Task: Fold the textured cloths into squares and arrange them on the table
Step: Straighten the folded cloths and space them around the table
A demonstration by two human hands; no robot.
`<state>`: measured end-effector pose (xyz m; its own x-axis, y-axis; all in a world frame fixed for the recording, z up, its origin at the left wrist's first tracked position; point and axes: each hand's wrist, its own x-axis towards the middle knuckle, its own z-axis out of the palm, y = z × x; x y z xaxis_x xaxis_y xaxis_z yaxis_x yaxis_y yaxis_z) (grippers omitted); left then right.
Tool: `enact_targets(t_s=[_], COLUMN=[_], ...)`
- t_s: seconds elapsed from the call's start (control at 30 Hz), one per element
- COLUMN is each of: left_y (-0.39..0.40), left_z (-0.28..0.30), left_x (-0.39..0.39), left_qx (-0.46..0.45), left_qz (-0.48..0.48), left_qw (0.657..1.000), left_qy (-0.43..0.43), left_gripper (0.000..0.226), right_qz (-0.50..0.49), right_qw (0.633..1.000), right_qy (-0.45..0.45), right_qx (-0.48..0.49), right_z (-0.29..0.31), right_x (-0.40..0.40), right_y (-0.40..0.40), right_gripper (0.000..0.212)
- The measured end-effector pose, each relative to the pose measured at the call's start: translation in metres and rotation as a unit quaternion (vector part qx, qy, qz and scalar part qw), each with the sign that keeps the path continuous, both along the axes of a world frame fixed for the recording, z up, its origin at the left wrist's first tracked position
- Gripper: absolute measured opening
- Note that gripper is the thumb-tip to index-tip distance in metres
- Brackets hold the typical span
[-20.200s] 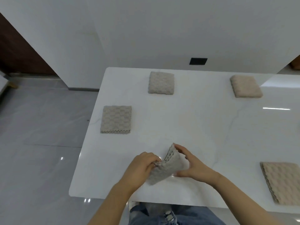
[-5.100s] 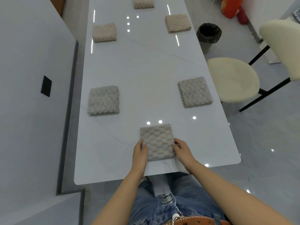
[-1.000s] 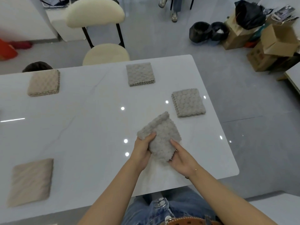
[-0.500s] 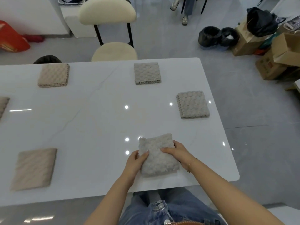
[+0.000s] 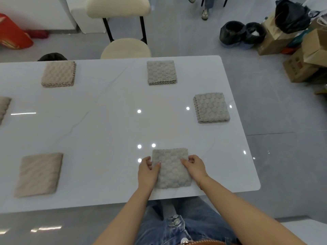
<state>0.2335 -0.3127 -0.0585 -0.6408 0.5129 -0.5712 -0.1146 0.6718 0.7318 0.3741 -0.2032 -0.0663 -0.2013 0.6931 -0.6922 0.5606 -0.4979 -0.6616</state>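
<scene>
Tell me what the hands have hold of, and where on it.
The left hand and right hand hold a folded grey textured cloth flat on the white table, fingers on its left and right edges.

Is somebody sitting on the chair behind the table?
No, the chair at the far side of the table has a bare cream seat with nobody on it.

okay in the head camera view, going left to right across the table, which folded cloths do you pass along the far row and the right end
beige folded cloth → grey folded cloth by the chair → grey folded cloth at the right end
</scene>
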Motion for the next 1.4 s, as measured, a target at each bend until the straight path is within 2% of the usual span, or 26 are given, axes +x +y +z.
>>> enact_targets(t_s=[0.07, 0.27, 0.53, 0.63, 0.83, 1.03, 1.17, 1.23, 1.3, 1.33, 1.4], left_y=[0.008, 0.021, 0.019, 0.019, 0.015, 0.023, 0.026, 0.021, 0.010, 0.003, -0.009], left_z=[0.001, -0.002, -0.011, -0.007, -0.006, -0.006, -0.001, 0.001, 0.007, 0.009, 0.011], left_x=[-0.003, -0.011, -0.020, -0.020, -0.011, -0.009, -0.015, -0.015, -0.014, -0.015, -0.013], left_qx=[0.006, -0.001, -0.003, 0.000, 0.004, 0.009, -0.001, -0.022, -0.045, -0.039, 0.003], left_qz=[0.009, 0.025, 0.047, 0.050, 0.062, 0.126, 0.097, 0.042, -0.059, -0.111, -0.216], left_qw=[1.000, 0.999, 0.999, 0.999, 0.997, 0.992, 0.995, 0.998, 0.978, 0.958, 0.916], left_qy=[0.014, 0.024, -0.010, -0.010, -0.034, -0.012, -0.011, 0.050, 0.193, 0.263, 0.339], left_gripper=[0.038, 0.018, 0.022, 0.016, 0.022, 0.015, 0.022, 0.037, 0.050, 0.054, 0.055], right_qz=[0.004, 0.036, 0.054, 0.038, -0.014, -0.031, -0.041, -0.002, 0.094, 0.164, 0.311], right_qw=[1.000, 0.998, 0.995, 0.997, 0.999, 0.999, 0.999, 0.998, 0.979, 0.958, 0.902], right_qy=[-0.011, -0.033, -0.070, -0.058, 0.027, 0.020, 0.013, -0.007, -0.023, -0.024, -0.022], right_qx=[0.010, 0.033, 0.050, 0.035, -0.035, -0.021, 0.000, 0.061, 0.178, 0.235, 0.299], right_z=[0.000, 0.001, 0.004, 0.006, 0.004, 0.001, 0.005, 0.010, 0.020, 0.023, 0.027], right_x=[-0.001, -0.006, -0.011, -0.009, 0.002, 0.000, -0.005, -0.001, 0.010, 0.017, 0.028], right_y=[0.001, 0.004, 0.007, 0.005, -0.008, -0.006, -0.006, -0.009, -0.011, -0.011, -0.010], right_gripper=[0.030, 0.029, 0.029, 0.028, 0.030, 0.025, 0.030, 0.042, 0.052, 0.056, 0.065])
